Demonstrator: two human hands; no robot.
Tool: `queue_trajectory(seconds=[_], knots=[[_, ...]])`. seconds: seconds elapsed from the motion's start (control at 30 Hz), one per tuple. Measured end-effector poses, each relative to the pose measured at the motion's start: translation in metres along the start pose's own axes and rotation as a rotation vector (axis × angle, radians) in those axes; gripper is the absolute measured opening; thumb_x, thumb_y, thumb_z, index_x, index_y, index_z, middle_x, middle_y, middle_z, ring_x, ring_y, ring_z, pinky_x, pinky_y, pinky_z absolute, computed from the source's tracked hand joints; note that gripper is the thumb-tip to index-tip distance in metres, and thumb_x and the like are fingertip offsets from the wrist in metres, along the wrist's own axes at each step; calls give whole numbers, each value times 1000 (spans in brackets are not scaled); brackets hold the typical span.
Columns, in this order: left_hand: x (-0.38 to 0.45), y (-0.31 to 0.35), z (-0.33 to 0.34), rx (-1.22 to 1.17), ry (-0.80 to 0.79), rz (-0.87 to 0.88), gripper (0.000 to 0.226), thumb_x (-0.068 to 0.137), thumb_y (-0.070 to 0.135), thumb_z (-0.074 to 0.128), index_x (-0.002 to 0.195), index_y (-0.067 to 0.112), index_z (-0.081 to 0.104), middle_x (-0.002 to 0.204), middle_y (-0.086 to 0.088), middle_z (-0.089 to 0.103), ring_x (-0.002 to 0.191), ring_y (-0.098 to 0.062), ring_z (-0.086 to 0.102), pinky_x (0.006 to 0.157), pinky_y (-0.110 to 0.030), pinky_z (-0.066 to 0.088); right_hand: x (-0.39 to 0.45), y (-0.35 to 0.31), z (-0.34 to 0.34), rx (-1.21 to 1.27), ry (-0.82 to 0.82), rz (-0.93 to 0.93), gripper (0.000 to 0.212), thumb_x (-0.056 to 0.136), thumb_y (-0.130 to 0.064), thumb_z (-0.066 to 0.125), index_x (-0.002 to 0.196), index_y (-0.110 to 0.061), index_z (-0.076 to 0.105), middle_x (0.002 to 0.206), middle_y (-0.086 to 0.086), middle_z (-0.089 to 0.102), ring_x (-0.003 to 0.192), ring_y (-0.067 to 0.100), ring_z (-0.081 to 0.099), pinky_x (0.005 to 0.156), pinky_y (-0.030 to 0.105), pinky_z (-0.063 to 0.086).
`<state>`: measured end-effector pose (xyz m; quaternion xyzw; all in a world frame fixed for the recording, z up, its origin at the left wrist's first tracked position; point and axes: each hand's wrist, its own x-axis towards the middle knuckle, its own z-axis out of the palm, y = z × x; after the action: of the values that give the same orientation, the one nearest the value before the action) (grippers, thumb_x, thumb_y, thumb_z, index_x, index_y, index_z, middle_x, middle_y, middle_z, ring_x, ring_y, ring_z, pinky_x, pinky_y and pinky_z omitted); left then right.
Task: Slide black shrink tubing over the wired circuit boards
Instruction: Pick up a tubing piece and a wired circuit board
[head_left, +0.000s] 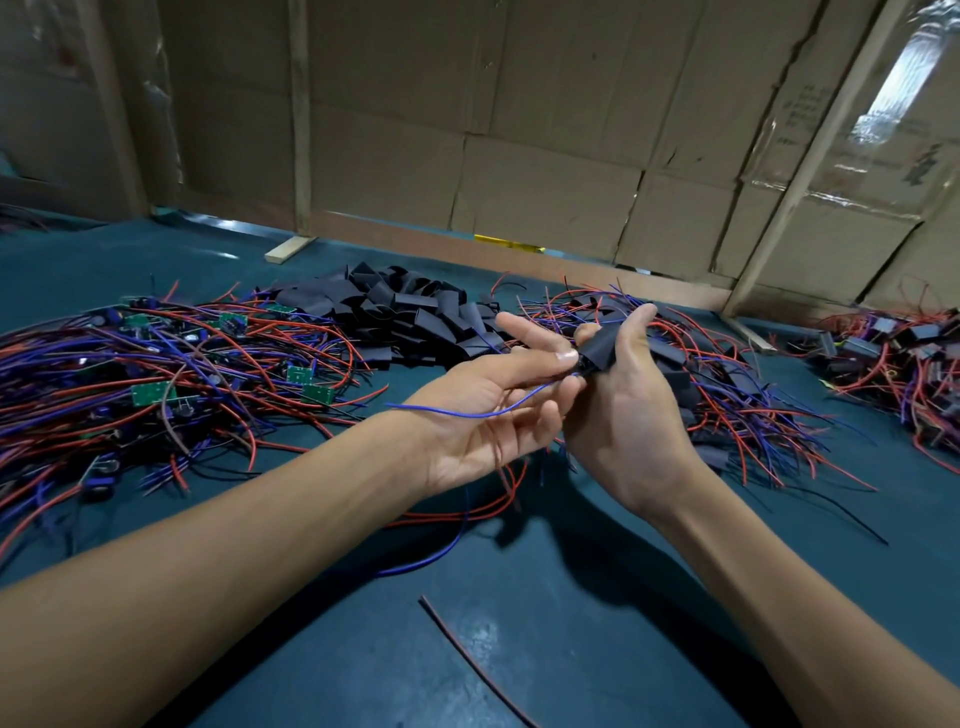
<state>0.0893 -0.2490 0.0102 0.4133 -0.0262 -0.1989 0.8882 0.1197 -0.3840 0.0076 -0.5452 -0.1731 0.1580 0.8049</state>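
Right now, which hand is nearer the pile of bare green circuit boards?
Left. The left hand is just right of the bare board pile; the right hand is farther right, gripping a black tubing piece.

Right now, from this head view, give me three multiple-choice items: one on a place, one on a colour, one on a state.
1. Where does the pile of loose black tubing pieces lie?
A. between the two wire heaps
B. at the near table edge
C. on the cardboard

2. What colour is the wire crossing the left hand?
A. red
B. blue
C. yellow

3. What is the right hand doing?
A. resting flat
B. pointing
C. holding a black tube

Answers: 1 A, the bare boards and their wires lie to its left, the sleeved ones to its right. 2 B, it runs blue across the palm. 3 C, its fingers curl round the tube.
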Motion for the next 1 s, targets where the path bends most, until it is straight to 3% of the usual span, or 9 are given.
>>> queue_trajectory(seconds=[0.07,0.17,0.3,0.4,0.57,0.63,0.83,0.93,1.0], knots=[[1,-2,-1,8,11,56,45,73,11,77,116,9,69,78,0,67,69,-9,71,50,-16,52,2,3,0,-8,75,-25,69,98,-71,18,107,-10,50,132,15,67,110,25,67,85,27,56],[1,-6,-1,28,42,127,37,84,7,71,119,-2,68,79,-3,69,72,-10,72,56,-18,56,5,11,2,-13,119,-24,65,92,-68,28,109,-10,51,131,18,66,102,24,68,85,30,59],[-3,-8,3,61,11,163,53,79,14,72,128,-3,63,84,-4,67,73,-10,68,63,-22,57,-1,10,2,-87,92,29,95,80,-70,27,133,3,54,125,22,65,101,36,61,78,36,56],[-4,-9,6,79,6,193,34,78,14,70,110,3,69,86,-6,68,72,-14,68,60,-24,56,-3,9,1,-71,79,35,94,82,-70,27,135,1,57,119,25,64,91,33,62,63,32,56],[2,-15,2,96,85,276,14,73,5,69,87,3,74,79,-10,70,65,-18,69,53,-27,56,-3,14,-1,-58,106,16,80,84,-68,24,122,-7,61,110,6,73,76,12,67,49,23,46],[4,-19,0,133,87,296,16,74,6,70,88,5,77,78,-9,70,65,-18,67,53,-27,55,-3,16,-1,-94,140,24,80,83,-69,23,122,-10,62,119,6,71,84,19,65,53,25,40],[0,-22,-3,129,21,255,19,81,9,68,94,15,80,86,-10,68,67,-18,63,56,-26,51,-9,19,10,-108,222,-71,65,98,-58,30,111,-2,62,119,19,69,116,38,63,102,57,43],[-5,-15,1,195,-10,307,18,85,6,65,95,13,79,91,-10,70,73,-17,65,66,-28,55,-14,6,14,-212,287,-265,44,95,-56,45,87,-20,68,96,10,72,92,25,66,88,44,53],[-11,-3,3,522,35,431,15,94,4,64,98,13,75,88,-6,73,74,-17,67,70,-30,56,-17,-16,12,-321,254,-376,46,93,-61,51,96,-19,69,94,12,68,86,29,62,84,47,50]])
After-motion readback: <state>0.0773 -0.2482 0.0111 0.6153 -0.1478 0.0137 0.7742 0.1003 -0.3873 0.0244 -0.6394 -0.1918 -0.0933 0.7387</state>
